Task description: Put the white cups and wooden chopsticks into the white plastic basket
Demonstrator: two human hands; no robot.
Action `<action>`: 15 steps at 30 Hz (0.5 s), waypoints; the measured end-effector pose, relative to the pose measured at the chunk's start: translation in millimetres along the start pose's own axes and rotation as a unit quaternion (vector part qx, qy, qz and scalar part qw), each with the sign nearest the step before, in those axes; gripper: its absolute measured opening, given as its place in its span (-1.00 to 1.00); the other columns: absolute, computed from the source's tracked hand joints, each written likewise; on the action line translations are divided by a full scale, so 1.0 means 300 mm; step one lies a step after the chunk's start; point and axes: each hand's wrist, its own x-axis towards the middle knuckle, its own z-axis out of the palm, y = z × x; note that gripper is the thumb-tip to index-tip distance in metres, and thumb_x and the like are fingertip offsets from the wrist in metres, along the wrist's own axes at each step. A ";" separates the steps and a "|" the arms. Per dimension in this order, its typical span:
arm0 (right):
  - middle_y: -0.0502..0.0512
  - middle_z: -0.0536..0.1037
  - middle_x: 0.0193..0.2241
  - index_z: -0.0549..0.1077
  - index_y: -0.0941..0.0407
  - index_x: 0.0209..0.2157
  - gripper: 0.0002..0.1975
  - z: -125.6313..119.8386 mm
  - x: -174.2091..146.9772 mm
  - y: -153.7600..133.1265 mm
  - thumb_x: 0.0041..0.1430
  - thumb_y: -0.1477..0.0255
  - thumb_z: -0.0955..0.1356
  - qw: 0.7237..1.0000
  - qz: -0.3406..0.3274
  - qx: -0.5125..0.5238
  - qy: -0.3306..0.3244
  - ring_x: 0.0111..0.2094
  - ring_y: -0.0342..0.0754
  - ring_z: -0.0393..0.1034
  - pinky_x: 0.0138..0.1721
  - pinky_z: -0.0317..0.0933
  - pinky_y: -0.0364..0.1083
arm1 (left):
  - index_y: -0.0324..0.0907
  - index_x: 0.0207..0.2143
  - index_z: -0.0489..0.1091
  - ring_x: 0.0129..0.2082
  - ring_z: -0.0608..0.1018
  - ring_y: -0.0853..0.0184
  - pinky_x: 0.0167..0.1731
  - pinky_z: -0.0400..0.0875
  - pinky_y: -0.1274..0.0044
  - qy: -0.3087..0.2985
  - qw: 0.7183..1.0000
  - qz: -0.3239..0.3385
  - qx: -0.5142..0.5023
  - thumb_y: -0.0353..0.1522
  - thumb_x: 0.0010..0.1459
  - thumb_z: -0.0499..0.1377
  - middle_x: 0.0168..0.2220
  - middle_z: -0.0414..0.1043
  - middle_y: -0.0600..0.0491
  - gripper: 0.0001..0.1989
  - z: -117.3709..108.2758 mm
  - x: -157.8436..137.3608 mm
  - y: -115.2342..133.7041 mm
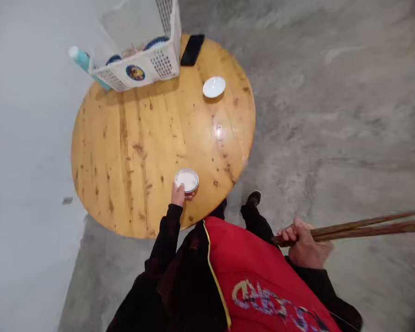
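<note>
Head view: small round white-filled bowl (186, 180) at left hand's (177, 195) fingertips.

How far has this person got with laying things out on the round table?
Done: a white saucer already sits on the round table, apart from the white basket. In hand: the left hand is at the rim of a small bowl near the table edge, while the right hand grips chopsticks off to the side. Left: seemingly the chopsticks, not yet on the table.
</note>
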 end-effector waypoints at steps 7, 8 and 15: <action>-0.17 0.16 -0.75 0.18 0.08 -0.71 -0.35 0.041 0.282 -0.128 -0.05 0.05 0.62 0.998 -0.025 0.004 -0.062 -0.71 -0.24 0.13 -0.56 0.35 -0.15 | -0.12 0.26 0.07 -0.65 0.57 0.41 -0.68 0.47 0.63 0.068 0.997 -0.016 -0.045 -0.35 0.33 0.09 -0.29 0.55 0.01 -0.51 0.094 -0.004 0.012; -0.17 0.16 -0.75 0.19 0.08 -0.70 -0.34 0.047 0.327 -0.158 -0.05 0.05 0.62 0.997 -0.028 0.004 -0.069 -0.71 -0.24 0.13 -0.56 0.35 -0.15 | -0.10 0.28 0.07 -0.64 0.57 0.41 -0.67 0.47 0.64 0.080 0.995 -0.015 -0.057 -0.36 0.32 0.11 -0.26 0.56 -0.03 -0.48 0.107 -0.009 0.017; -0.18 0.14 -0.75 0.19 0.07 -0.69 -0.36 0.064 0.642 -0.385 -0.10 0.09 0.65 0.991 -0.022 0.008 -0.134 -0.71 -0.23 0.12 -0.58 0.34 -0.15 | 0.18 0.39 0.08 -0.36 0.70 0.27 -0.44 0.64 0.47 0.149 0.967 -0.032 -0.205 -0.45 0.15 0.29 0.03 0.55 -0.16 -0.17 0.231 -0.116 0.054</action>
